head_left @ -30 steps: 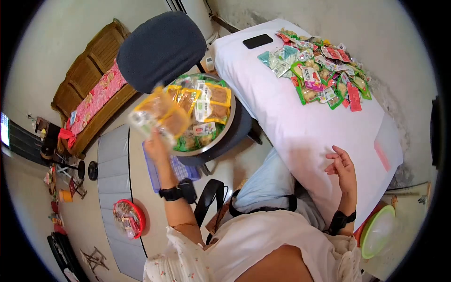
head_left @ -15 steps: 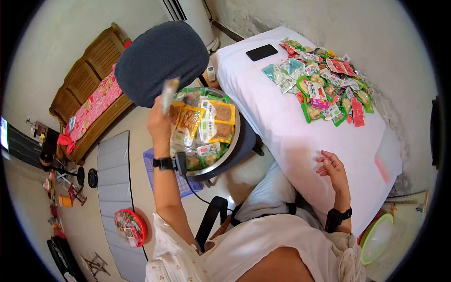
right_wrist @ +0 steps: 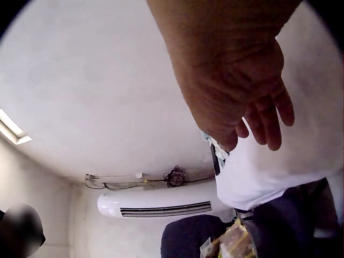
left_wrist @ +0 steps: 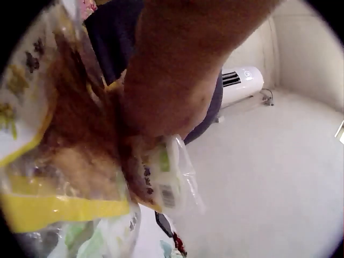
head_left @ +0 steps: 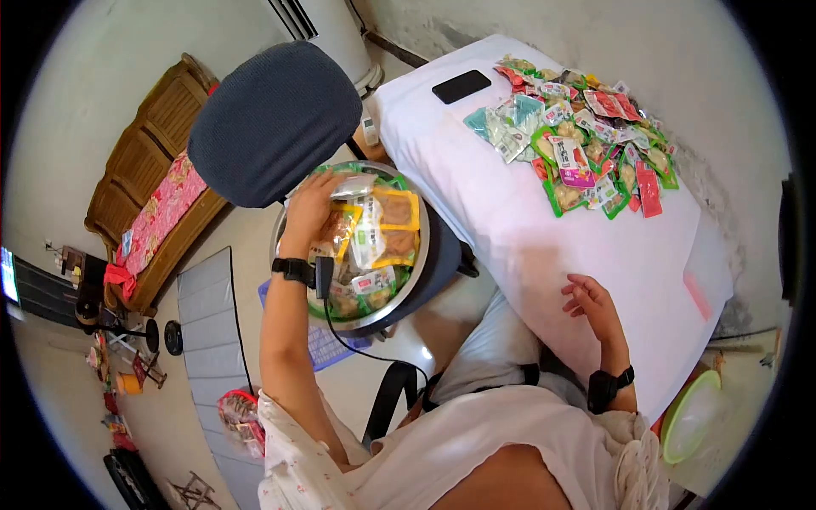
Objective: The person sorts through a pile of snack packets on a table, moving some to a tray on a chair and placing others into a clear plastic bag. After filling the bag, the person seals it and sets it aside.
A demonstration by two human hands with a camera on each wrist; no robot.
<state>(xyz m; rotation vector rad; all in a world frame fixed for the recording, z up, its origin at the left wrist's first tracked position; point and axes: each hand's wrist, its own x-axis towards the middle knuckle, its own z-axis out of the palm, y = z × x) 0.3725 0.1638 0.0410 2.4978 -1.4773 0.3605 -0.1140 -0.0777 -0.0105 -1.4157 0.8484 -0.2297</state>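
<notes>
At the left rim of a round metal bowl (head_left: 420, 263), my left hand (head_left: 311, 212) grips a shiny packet (head_left: 354, 184), its fingers over the packet's edge. The left wrist view shows clear wrapping (left_wrist: 183, 172) beside that hand (left_wrist: 166, 107); its fingertips are hidden. Yellow-edged packets (head_left: 398, 228) with brown contents lie in the bowl, with green-edged ones around them. My right hand (head_left: 595, 304) hangs over the white-covered surface, fingers loosely bent and holding nothing. It also shows, palm partly visible, in the right wrist view (right_wrist: 242, 97).
The bowl rests on a dark chair (head_left: 276, 119). On the white cover (head_left: 510, 221) lie a black phone (head_left: 461, 87) and a heap of colourful packets (head_left: 586, 144). A blue-purple basket (head_left: 327, 347) is on the floor, and a green-rimmed basin (head_left: 691, 416) stands at the right.
My left hand, with its packet, has swung from the bowl's left side and come down into the bowl. My right hand has drifted slightly left, still empty.
</notes>
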